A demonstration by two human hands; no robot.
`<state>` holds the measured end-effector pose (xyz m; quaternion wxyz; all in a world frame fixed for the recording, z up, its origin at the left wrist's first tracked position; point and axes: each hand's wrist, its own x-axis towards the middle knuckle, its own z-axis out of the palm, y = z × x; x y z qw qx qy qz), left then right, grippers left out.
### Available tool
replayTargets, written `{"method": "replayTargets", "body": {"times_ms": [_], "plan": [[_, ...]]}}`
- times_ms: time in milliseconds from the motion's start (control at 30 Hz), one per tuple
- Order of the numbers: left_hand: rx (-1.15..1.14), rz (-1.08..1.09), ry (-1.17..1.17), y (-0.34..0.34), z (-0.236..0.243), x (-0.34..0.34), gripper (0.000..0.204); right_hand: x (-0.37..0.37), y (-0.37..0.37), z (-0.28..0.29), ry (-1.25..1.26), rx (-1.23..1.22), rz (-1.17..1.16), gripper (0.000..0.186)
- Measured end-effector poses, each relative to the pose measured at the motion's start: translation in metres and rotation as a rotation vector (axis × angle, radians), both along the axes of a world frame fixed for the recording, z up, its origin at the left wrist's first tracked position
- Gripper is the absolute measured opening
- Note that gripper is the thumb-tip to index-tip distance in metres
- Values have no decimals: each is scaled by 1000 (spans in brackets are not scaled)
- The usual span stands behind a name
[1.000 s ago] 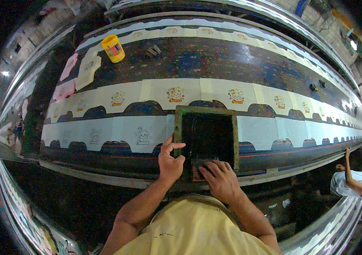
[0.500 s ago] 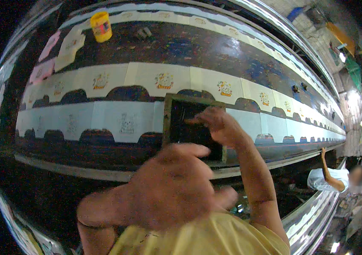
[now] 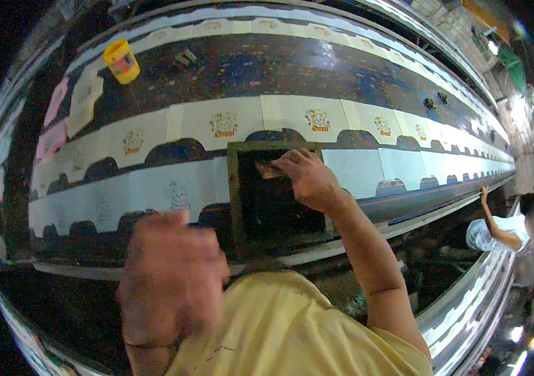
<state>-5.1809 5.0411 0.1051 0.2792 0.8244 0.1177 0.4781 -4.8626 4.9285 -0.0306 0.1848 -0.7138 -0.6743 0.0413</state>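
A wooden-framed printing screen (image 3: 234, 207) with a dark inside lies over the near row of pale blue cloth pieces (image 3: 135, 188). Over its upper part is my right hand (image 3: 309, 180), its fingers closed on a small brown flat piece (image 3: 269, 170). How far that piece extends is lost in the dark of the screen. My left hand (image 3: 173, 276) is raised left of the screen, in front of the table's near edge. Motion smears its fingers, and I see nothing clear in them. Behind the screen runs a row of cream cloth pieces (image 3: 182, 122) with small coloured prints.
A yellow bucket (image 3: 121, 61) stands on the dark stained table (image 3: 229, 69) at the far left, near a small grey object (image 3: 185, 58). Pink cloth (image 3: 52, 139) lies at the left end. A person (image 3: 498, 233) in a pale top touches the table edge at right.
My left hand has moved left, away from the screen's front edge. My right hand now pinches the brown piece over the screen. The whole view has shifted slightly.
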Motion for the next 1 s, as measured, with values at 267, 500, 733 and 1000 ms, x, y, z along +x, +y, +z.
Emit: {"method": "replayTargets", "body": {"times_ms": [267, 500, 733, 1000], "plan": [[-546, 58, 266, -1, -183, 55, 57, -5, -5, 4, 26, -44, -85, 49], [-560, 98, 356, -18, -203, 56, 64, -75, -71, 13, -27, -217, -33, 49], [-510, 129, 455, -25, -208, 59, 63, -102, -107, 17, 71, -238, -9, 51], [-574, 216, 356, -45, -197, 78, 49, -66, -170, 0, 280, 204, -280, 54]]}}
